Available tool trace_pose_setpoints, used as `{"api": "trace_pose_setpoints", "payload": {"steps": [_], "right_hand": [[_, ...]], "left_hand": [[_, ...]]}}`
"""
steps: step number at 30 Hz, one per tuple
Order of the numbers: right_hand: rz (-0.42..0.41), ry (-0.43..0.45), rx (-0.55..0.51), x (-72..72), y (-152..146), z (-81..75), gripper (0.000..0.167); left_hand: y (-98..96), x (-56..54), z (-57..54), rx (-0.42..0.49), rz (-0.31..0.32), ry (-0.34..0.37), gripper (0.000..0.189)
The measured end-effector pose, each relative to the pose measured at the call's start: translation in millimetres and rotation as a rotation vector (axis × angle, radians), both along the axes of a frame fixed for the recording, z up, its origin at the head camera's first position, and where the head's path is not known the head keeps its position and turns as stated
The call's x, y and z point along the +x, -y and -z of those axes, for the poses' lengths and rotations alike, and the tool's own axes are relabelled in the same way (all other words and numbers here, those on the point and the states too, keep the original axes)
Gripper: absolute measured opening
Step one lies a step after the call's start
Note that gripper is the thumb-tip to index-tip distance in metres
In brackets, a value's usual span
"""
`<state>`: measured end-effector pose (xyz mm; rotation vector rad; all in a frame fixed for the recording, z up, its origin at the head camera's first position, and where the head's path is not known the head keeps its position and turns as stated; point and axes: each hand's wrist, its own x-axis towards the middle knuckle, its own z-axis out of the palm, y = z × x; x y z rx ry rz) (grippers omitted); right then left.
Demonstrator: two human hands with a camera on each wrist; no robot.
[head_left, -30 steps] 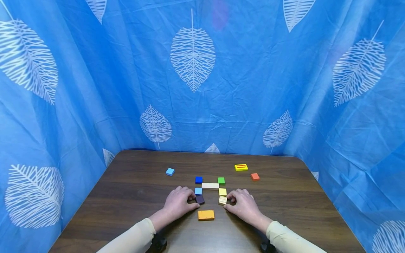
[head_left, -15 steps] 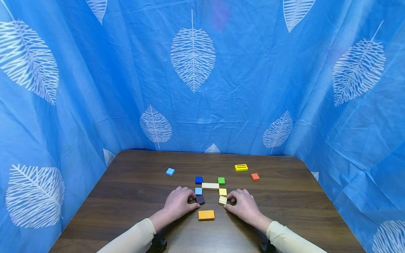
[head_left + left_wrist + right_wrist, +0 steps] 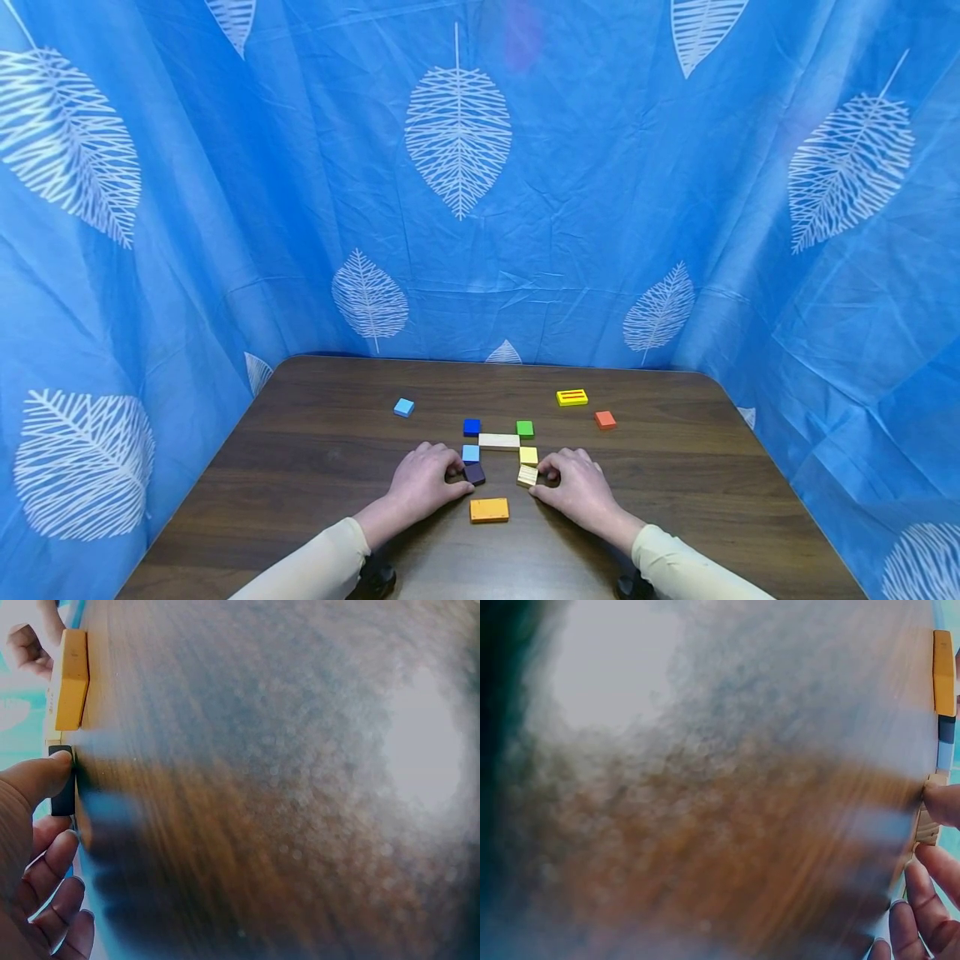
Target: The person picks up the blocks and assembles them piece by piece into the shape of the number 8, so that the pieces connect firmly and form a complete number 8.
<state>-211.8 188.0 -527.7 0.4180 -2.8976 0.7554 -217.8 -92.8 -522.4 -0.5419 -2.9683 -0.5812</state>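
Note:
My left hand (image 3: 426, 480) pinches a dark purple block (image 3: 474, 474) between thumb and fingers; the left wrist view shows the thumb on the near face of that dark block (image 3: 62, 781). Across from it, my right hand (image 3: 577, 486) pinches a striped pale wooden block (image 3: 527, 476), which lies slightly turned on the table. Just beyond the purple block is a light blue block (image 3: 470, 454), and beyond the striped one a pale yellow block (image 3: 528, 456). A long cream block (image 3: 498, 442) spans between the two rows. An orange block (image 3: 489, 511) lies nearer, between the hands.
Behind the cream block's ends sit a dark blue block (image 3: 471, 427) and a green block (image 3: 525, 429). Farther out lie another light blue block (image 3: 403, 407), a yellow block with red lines (image 3: 572, 397) and a red block (image 3: 604, 420). A blue curtain (image 3: 480, 317) hangs behind the brown table (image 3: 315, 433).
The striped block has turned slightly under my right hand, whose thumb has shifted a little left. My left hand and the other blocks look unmoved.

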Motion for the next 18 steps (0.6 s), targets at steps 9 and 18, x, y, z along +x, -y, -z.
{"api": "trace_pose_setpoints", "payload": {"steps": [9, 18], "right_hand": [[-0.007, -0.017, -0.007, 0.6, -1.1, -0.5, 0.026], [-0.005, -0.013, -0.012, -0.2, -1.4, 1.5, 0.025]], "left_hand": [[-0.7, -0.2, -0.3, -0.003, -0.008, -0.002, 0.033], [0.1, 0.6, -0.6, 0.003, 0.000, -0.008, 0.033]]}}
